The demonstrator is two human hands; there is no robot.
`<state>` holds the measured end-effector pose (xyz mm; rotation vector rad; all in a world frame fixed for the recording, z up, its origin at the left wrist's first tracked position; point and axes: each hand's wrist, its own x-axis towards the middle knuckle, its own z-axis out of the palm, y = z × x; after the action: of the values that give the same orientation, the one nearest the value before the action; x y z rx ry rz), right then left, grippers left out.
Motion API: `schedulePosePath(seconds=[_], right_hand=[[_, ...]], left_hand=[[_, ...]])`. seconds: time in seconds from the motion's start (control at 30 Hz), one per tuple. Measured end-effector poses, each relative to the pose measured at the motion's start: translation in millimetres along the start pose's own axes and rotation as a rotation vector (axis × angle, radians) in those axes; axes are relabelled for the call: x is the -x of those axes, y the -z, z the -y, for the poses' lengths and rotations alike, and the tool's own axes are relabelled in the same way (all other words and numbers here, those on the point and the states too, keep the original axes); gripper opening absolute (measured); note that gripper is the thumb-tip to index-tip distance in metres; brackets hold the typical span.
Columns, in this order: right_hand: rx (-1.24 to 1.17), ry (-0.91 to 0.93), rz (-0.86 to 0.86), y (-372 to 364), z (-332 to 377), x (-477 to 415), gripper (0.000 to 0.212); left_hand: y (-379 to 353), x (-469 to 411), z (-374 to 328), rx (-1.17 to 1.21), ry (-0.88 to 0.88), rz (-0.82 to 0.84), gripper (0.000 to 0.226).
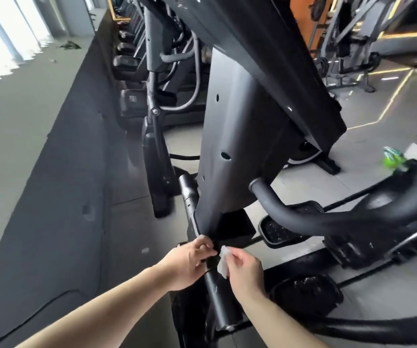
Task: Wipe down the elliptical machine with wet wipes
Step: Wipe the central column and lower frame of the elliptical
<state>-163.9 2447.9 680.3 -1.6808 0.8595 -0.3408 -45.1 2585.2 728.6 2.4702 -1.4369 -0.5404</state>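
Note:
The dark grey elliptical machine (pixel 237 136) fills the middle of the view, its tall column narrowing down to a black bar (pixel 217 295) near my hands. My right hand (pixel 245 270) pinches a crumpled white wet wipe (pixel 223 261) and holds it against the joint where the column meets the bar. My left hand (pixel 190 259) has its fingers curled round the lower tip of the column and the bar from the left side. Both hands sit close together, almost touching.
A curved black handlebar (pixel 328 217) and a pedal (pixel 277 229) lie to the right. A green wipes packet (pixel 393 159) lies on the floor at the right. Other machines (pixel 137 71) line up behind on the left. A dark raised ledge (pixel 51 197) runs along the left.

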Motion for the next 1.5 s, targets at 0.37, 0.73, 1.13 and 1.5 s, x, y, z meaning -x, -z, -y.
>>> schedulePosePath(seconds=[0.37, 0.73, 1.13, 1.5], right_hand=[[0.013, -0.077, -0.397, -45.3, 31.2, 20.0, 0.015], [0.687, 0.051, -0.842, -82.2, 13.1, 117.3, 0.024], [1.047, -0.048, -0.576, -149.4, 14.7, 81.6, 0.075], [0.940, -0.411, -0.824, -139.5, 10.1, 82.9, 0.078]], left_hand=[[4.7, -41.1, 68.5, -0.191, -0.672, -0.033, 0.064], [5.3, -32.9, 70.4, -0.263, -0.680, 0.144, 0.070], [13.0, -36.5, 74.1, -0.261, -0.662, 0.150, 0.070], [23.9, -53.0, 76.8, -0.429, -0.857, 0.179, 0.073]])
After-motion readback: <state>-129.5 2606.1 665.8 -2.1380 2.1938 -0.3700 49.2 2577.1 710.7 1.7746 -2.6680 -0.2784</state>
